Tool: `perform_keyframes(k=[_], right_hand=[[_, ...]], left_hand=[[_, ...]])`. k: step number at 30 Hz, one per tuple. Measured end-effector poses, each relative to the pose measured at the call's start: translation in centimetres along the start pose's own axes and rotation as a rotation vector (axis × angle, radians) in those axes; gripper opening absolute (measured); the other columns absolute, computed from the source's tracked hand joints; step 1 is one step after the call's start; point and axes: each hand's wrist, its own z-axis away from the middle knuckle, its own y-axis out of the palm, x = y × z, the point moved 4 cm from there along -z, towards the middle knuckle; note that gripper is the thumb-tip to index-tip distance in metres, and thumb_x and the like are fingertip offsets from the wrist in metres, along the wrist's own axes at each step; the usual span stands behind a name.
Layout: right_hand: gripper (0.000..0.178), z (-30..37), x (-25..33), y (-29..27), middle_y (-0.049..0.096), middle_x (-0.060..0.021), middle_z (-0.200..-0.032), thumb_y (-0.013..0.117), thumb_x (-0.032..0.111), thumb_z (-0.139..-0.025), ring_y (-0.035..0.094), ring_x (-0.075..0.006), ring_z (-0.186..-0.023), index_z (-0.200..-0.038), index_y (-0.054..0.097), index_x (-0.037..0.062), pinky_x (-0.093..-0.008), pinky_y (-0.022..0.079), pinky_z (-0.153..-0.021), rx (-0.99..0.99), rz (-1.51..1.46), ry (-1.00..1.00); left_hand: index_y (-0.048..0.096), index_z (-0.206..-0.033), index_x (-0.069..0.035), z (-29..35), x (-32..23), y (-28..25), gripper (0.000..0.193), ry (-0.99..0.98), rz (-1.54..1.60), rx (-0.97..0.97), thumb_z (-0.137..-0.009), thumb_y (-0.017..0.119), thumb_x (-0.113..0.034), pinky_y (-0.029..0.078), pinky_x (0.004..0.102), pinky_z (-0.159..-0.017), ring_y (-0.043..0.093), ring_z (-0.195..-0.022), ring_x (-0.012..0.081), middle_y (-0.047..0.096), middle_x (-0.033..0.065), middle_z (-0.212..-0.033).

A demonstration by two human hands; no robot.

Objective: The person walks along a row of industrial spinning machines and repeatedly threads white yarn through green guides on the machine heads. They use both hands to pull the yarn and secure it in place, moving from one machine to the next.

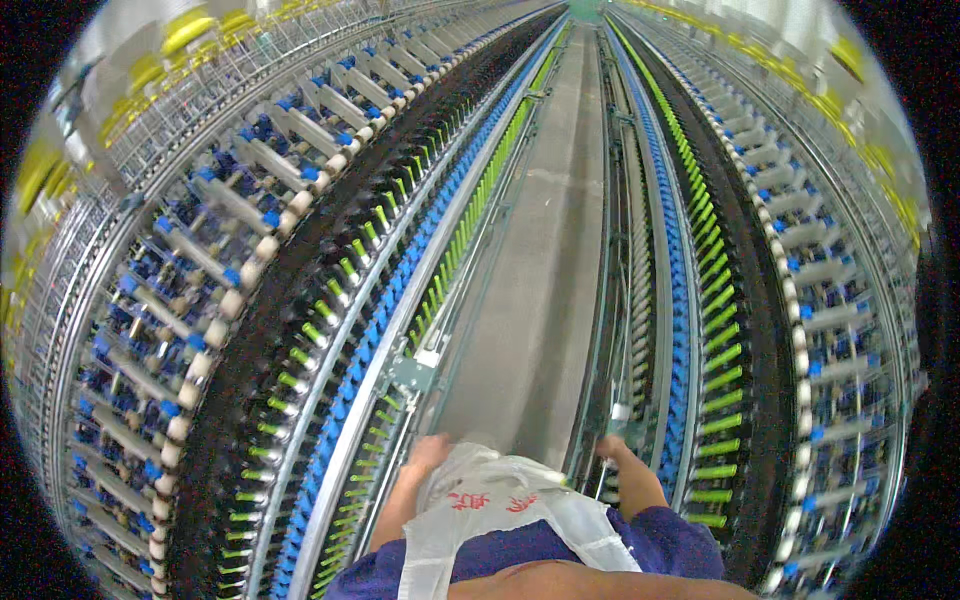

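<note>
My left hand [432, 451] is low in front of me, beside the white apron [475, 470] and close to the inner rail of the left machine. Its fingers are small and smeared, so their grip is not readable. On the other side, my right hand [610, 447] hangs by the edge of the right machine, just below a small white fitting [620, 412]. The fingers there are mostly hidden too. No object shows clearly in either hand. A grey metal bracket [411, 373] sits on the left rail, ahead of my left hand.
Long spinning machines flank a narrow grey floor [550, 250]. Green tubes [465, 235] and blue parts [375, 335] line the left one. Similar green tubes [722, 375] and a blue row [678, 350] run along the right one. Yellow packages [188, 33] hang above.
</note>
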Motion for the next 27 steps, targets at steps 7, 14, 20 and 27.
perform_keyframes(k=[7,14,20,27], right_hand=[[0.012,-41.7,-4.4,-10.7,0.063,-0.0125,-0.069,0.059,0.009,-0.074,0.058,-0.0189,-0.061,-0.080,0.065,-0.0005,-0.0341,0.048,-0.057,-0.309,-1.026,-0.237],[0.007,-56.3,-3.5,-27.7,0.061,-0.0100,-0.065,0.063,0.010,-0.072,0.057,-0.0169,-0.060,-0.074,0.066,0.0038,-0.0334,0.047,-0.057,-0.038,-0.333,-0.449],[0.013,-73.6,-8.6,-31.2,0.065,-0.0092,-0.073,0.065,0.015,-0.072,0.061,-0.0234,-0.068,-0.080,0.066,0.0051,-0.0360,0.048,-0.064,0.137,-0.298,-0.616],[0.024,-90.1,-3.2,-34.1,0.064,-0.0139,-0.081,0.058,0.028,-0.078,0.059,-0.0328,-0.075,-0.081,0.065,0.0058,-0.0421,0.048,-0.067,0.122,0.074,-1.041]], left_hand=[[0.063,-0.097,-0.007,-22.4,-0.4,-10.7,0.028,0.068,0.149,-0.158,-0.081,0.057,-0.029,0.047,0.0454,-0.076,0.059,-0.093,0.0356,0.063,0.0174,-0.096],[0.058,-0.073,-0.006,-41.5,-12.0,-47.3,0.013,0.322,-0.127,-0.871,-0.078,0.054,-0.016,0.046,0.0474,-0.062,0.059,-0.071,0.0368,0.058,0.0188,-0.073],[0.062,-0.082,-0.006,-46.9,-7.8,-77.7,0.011,-0.177,-0.902,-1.322,-0.076,0.052,-0.005,0.045,0.0468,-0.069,0.060,-0.074,0.0325,0.062,0.0136,-0.078],[0.067,-0.073,-0.013,-50.7,2.9,-85.2,0.011,-0.806,-1.199,-0.707,-0.075,0.057,-0.010,0.041,0.0455,-0.077,0.062,-0.079,0.0207,0.064,0.0033,-0.075]])
